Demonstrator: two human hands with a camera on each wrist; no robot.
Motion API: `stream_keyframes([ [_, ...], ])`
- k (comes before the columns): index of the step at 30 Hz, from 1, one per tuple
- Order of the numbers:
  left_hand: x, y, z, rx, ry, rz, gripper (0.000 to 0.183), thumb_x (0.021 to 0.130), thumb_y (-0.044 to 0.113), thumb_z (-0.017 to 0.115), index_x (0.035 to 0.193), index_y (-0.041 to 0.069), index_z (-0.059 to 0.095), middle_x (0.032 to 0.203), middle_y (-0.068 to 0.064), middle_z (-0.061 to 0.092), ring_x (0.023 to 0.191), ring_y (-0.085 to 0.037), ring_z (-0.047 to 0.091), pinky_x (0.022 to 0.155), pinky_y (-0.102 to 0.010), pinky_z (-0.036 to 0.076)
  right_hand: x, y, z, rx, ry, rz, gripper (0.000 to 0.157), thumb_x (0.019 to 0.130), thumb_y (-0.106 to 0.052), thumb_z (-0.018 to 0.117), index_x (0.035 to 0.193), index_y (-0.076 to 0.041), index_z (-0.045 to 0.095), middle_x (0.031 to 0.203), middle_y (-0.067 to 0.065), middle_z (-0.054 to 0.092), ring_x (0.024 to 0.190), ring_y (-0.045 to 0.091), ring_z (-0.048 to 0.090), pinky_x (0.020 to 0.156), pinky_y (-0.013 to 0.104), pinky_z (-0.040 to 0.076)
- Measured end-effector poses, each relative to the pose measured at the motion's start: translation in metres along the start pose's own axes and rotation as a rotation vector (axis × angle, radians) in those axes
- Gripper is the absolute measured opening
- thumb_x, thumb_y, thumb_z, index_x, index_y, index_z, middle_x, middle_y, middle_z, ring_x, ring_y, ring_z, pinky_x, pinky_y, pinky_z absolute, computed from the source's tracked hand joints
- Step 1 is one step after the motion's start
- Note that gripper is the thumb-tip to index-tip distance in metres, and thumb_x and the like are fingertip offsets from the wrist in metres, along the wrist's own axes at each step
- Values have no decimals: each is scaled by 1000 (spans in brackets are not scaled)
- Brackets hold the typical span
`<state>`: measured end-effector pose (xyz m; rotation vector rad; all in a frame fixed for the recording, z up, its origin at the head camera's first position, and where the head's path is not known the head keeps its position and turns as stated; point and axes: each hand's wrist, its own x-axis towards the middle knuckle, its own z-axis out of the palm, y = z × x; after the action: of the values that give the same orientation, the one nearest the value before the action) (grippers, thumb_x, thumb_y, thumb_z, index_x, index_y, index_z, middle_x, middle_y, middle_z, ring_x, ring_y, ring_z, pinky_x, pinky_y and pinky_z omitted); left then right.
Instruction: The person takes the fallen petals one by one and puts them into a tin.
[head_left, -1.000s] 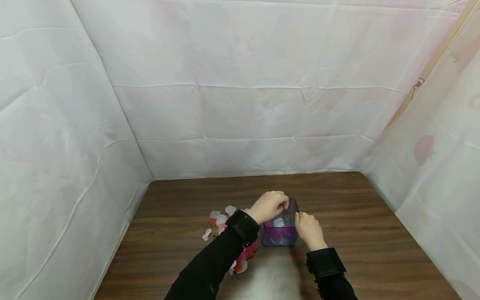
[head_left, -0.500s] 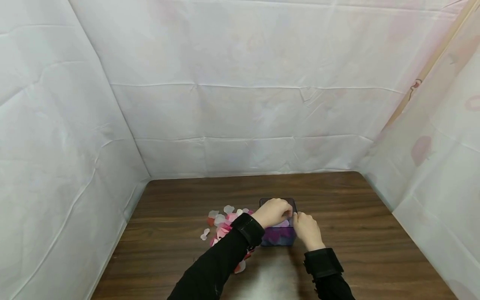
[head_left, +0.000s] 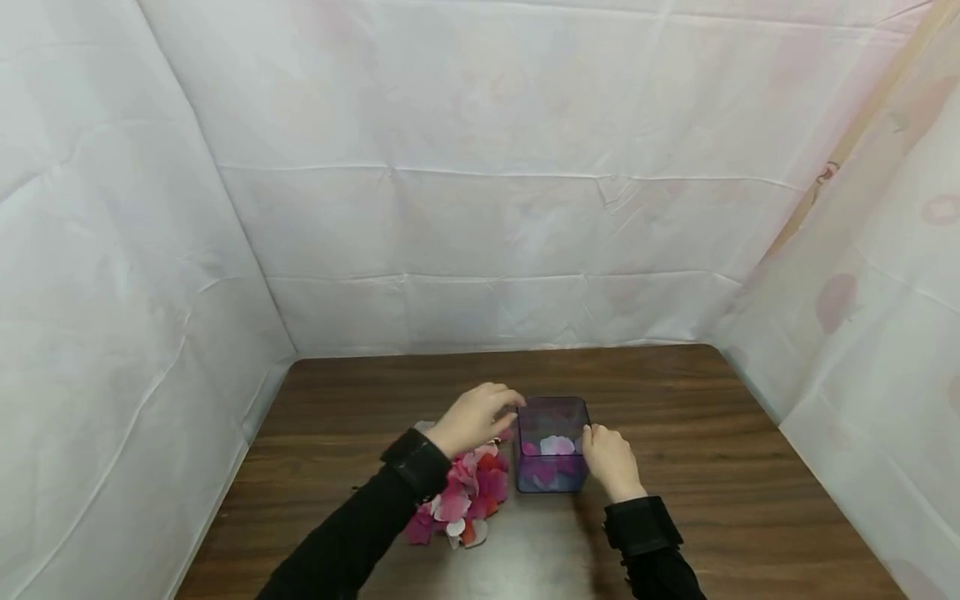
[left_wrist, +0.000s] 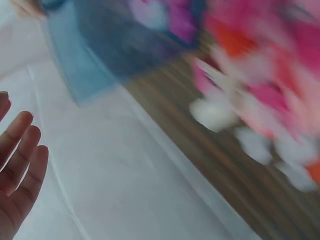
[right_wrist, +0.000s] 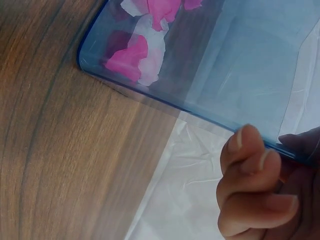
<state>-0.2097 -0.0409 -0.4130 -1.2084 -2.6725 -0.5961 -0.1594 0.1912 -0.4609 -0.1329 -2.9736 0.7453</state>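
Observation:
A see-through blue-purple box (head_left: pixel 552 479) stands on the table with several petals (right_wrist: pixel 132 57) in it, pink and white. My right hand (head_left: pixel 613 463) pinches the rim of its right wall between thumb and fingers, as the right wrist view shows. Left of the box, a heap of artificial petals (head_left: pixel 468 492) in pink, red and white lies on the wood. My left hand (head_left: pixel 478 417) is over the heap's far end, close to the box's left rim. Its fingers (left_wrist: pixel 30 175) are spread and loosely bent, holding nothing that shows. The left sleeve covers part of the heap.
The dark wood-grain table (head_left: pixel 735 500) has rounded far corners. White cloth walls (head_left: pixel 480 250) enclose it at the back and both sides. A wooden pole (head_left: pixel 847 150) runs down the right corner.
My left hand first dips over the box, then moves left out of it to the petal heap, its fingers opening. My right hand keeps its grip on the box's rim.

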Motion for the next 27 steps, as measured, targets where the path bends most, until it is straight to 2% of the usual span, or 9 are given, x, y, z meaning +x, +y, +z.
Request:
stream_keyframes([
  [3,-22,-23,-1,-6,-17,-91,21,90,16,63,110,12,65,105,-2,66,101,-18,61,87,-33,51,0,3,-3,-11,6,1,34,98,-15,39,74,3,56,72,20,61,75,42,63,63,50,48],
  [7,-53,-49,16,-45,-27,-196,21,87,12,65,108,7,65,101,-6,67,96,-24,63,82,-38,52,-2,8,-7,-12,1,11,34,98,-15,38,75,3,56,74,21,62,77,43,63,64,51,47],
  [12,-96,-66,47,-40,-42,-296,23,83,11,69,104,4,66,102,-13,66,96,-29,63,83,-45,51,-6,12,-8,-13,-25,17,33,98,-15,38,76,2,55,71,16,58,72,35,62,61,45,45],
  [15,-116,-71,59,-12,-72,-335,27,82,12,70,107,5,66,104,-12,65,97,-28,62,86,-45,50,-6,12,-8,-6,-39,29,33,98,-15,37,76,2,55,69,14,56,70,31,61,60,43,44],
  [20,-132,-74,68,-10,-66,-368,29,78,6,72,107,6,66,97,-9,63,90,-25,61,81,-44,50,-2,12,-8,-1,-27,42,34,98,-17,38,75,1,55,71,14,57,72,32,61,61,44,45],
  [24,-138,-74,75,3,-5,-356,23,71,-5,72,91,6,67,85,-7,61,82,-25,61,76,-42,50,1,11,-6,-5,-29,35,35,98,-17,37,73,0,54,69,13,56,69,30,60,60,43,44],
  [27,-141,-74,78,28,46,-348,21,67,-8,73,78,7,63,76,-4,57,73,-21,59,68,-36,49,1,10,-6,-7,-28,26,34,98,-16,38,74,1,55,69,14,57,69,32,61,60,45,45],
])
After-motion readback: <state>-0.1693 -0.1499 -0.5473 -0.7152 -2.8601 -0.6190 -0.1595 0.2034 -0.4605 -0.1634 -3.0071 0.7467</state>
